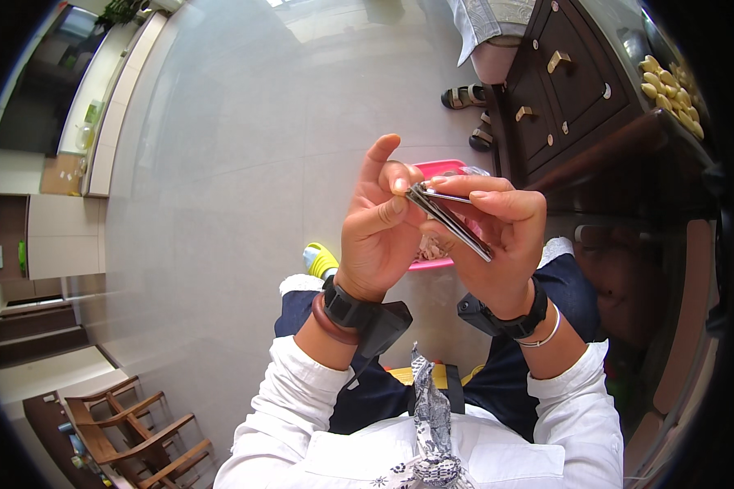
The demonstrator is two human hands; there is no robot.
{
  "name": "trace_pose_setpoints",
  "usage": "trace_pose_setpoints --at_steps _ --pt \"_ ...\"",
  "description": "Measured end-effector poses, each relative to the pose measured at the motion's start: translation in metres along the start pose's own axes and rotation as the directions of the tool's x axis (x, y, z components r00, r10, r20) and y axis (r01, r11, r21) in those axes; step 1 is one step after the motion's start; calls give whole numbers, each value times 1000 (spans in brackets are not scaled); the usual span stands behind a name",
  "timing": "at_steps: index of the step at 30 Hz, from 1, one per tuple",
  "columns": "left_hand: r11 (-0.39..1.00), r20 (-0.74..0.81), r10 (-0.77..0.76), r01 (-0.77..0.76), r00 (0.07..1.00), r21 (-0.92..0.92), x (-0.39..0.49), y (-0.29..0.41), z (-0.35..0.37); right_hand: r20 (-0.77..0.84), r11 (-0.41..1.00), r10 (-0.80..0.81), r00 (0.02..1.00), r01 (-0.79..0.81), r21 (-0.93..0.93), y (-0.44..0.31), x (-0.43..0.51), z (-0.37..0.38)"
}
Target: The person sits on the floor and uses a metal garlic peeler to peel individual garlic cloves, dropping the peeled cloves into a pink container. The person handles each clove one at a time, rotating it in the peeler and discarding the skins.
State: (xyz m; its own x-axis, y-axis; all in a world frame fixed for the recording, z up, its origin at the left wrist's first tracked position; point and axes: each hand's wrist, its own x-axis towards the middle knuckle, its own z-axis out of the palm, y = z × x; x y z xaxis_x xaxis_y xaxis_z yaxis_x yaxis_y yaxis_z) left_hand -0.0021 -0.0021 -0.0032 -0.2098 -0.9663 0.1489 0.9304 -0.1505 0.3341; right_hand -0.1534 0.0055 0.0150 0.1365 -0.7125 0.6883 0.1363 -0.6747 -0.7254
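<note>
My right hand (504, 244) grips a metal nail clipper (455, 227) between thumb and fingers, its lever raised apart from the body. The clipper slants, with its jaws up and to the left. My left hand (376, 232) is raised beside it, and a bent fingertip meets the jaws. One left finger points upward, and the thumb lies close to the clipper head. Whether the jaws enclose a nail is too small to tell. Below both hands a pink plastic tray (431, 265) rests on the floor, partly hidden, with pale scraps (431, 249) inside.
To the right stands a dark wooden cabinet (566, 91) with brass handles. Pale yellow oval pieces (670, 91) lie on top. A person's sandals (465, 96) are beside it. A wooden chair (116, 428) stands at the lower left. A yellow-green slipper (322, 260) is by my left leg.
</note>
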Motion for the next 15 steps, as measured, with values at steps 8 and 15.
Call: trace_pose_setpoints --at_steps 8,15 --pt "1000 -18 1 -1 1000 12 -1 0 2 3 998 -2 1000 2 -64 -2 0 -1" --pt "997 -14 19 -18 1000 68 0 1 -1 -7 995 26 1000 -26 -100 -2 -1 -1"
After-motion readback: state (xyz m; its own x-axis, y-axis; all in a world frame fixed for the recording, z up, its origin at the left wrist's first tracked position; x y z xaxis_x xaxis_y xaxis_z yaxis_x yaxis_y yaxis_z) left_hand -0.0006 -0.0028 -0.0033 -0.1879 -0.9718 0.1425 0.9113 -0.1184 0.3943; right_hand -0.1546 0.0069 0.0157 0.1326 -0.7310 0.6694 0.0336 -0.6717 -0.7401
